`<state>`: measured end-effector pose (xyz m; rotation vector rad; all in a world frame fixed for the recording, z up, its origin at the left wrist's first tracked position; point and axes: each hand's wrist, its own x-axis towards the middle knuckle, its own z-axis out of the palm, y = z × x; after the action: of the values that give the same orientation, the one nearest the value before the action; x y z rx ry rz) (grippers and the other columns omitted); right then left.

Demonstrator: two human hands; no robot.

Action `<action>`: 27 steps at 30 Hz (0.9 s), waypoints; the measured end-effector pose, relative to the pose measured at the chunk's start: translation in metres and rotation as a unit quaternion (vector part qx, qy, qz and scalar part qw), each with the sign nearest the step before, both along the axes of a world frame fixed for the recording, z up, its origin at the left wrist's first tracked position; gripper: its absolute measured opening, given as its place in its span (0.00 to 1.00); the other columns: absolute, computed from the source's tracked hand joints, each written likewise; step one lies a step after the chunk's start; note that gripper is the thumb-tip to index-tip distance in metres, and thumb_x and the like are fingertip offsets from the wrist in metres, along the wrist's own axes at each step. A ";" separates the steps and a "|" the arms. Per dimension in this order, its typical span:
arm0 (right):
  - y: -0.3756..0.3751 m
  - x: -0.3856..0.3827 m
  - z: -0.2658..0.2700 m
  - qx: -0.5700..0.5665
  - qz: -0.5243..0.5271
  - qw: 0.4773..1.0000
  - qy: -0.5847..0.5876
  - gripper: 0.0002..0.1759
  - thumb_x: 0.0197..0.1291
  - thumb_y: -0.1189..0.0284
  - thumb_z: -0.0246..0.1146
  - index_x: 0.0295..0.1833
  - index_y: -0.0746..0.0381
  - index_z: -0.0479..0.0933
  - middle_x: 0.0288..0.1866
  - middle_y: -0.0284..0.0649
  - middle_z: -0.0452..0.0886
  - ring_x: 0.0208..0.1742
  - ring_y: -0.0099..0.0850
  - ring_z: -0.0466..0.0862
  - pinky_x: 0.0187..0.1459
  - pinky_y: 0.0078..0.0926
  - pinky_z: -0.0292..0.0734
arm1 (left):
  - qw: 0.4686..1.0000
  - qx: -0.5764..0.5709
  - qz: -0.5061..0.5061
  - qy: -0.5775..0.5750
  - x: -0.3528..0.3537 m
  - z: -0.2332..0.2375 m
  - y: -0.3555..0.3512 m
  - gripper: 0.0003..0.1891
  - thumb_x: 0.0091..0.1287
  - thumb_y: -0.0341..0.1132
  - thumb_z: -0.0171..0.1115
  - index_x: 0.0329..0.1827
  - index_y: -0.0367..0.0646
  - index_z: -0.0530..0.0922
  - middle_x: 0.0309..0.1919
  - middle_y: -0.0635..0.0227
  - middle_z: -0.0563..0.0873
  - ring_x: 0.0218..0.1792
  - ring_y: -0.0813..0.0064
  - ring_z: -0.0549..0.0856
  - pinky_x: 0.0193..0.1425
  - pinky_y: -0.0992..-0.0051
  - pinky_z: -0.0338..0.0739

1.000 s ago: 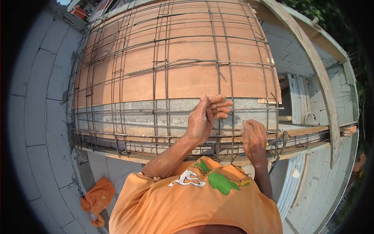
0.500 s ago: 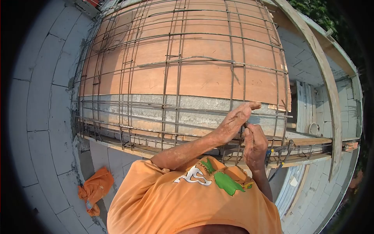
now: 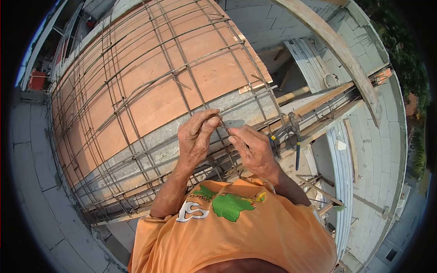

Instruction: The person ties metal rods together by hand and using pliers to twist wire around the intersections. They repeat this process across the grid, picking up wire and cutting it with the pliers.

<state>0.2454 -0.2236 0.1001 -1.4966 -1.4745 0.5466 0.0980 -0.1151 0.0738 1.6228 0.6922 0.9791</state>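
Tie wire [image 3: 224,123], thin and dark, is held near the middle of the view, just above a crossing of the rebar mesh [image 3: 132,98]. At the far left a block wall [image 3: 27,150] is seen. Beside it the mesh is laid over orange plywood formwork [image 3: 154,104], with a grey concrete strip [image 3: 159,143] along the near edge. The left hand [image 3: 195,136] is raised over the bars, its fingers curled in and the thumb and forefinger closed on one end of the wire. The right hand [image 3: 252,148] is set just beside it, fingertips pinched on the other end; how much wire is hidden in either palm cannot be told. Further right, a pair of pincers [image 3: 295,132] is hung on the bars, untouched, and a timber plank [image 3: 327,38] is seen beyond. The wire is judged to be at the stage of being shaped by hand at the crossing. A next move would call for a firm pinch at both ends and for the wire to be kept close against the bars.
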 end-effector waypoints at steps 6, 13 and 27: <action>-0.006 0.026 0.004 -0.012 0.014 0.998 0.055 0.12 0.60 0.86 0.65 0.50 0.69 0.80 0.34 0.44 0.78 0.33 0.37 0.81 0.33 0.33 0.75 | 0.983 -0.154 -0.062 -0.080 0.010 0.006 0.001 0.12 0.73 0.37 0.63 0.46 0.35 0.85 0.30 0.64 0.87 0.29 0.77 0.85 0.33 0.75 0.82; -0.004 0.050 -0.003 -0.022 0.078 0.995 0.052 0.12 0.58 0.86 0.66 0.49 0.68 0.82 0.34 0.42 0.78 0.33 0.34 0.80 0.35 0.31 0.76 | 0.938 -0.305 -0.110 -0.122 0.014 0.006 -0.002 0.16 0.72 0.41 0.65 0.41 0.32 0.84 0.26 0.61 0.86 0.24 0.74 0.84 0.30 0.75 0.79; -0.003 0.071 0.002 0.033 -0.021 0.995 -0.089 0.12 0.60 0.79 0.68 0.50 0.65 0.81 0.37 0.42 0.81 0.33 0.37 0.83 0.34 0.31 0.79 | 0.950 -0.287 -0.049 -0.116 0.055 0.008 0.004 0.18 0.72 0.44 0.65 0.45 0.33 0.83 0.32 0.59 0.88 0.30 0.74 0.85 0.36 0.75 0.79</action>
<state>0.3162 -0.2267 0.1019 -1.5523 -1.5766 0.3429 0.1530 -0.1112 0.0818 1.0034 0.6498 0.7842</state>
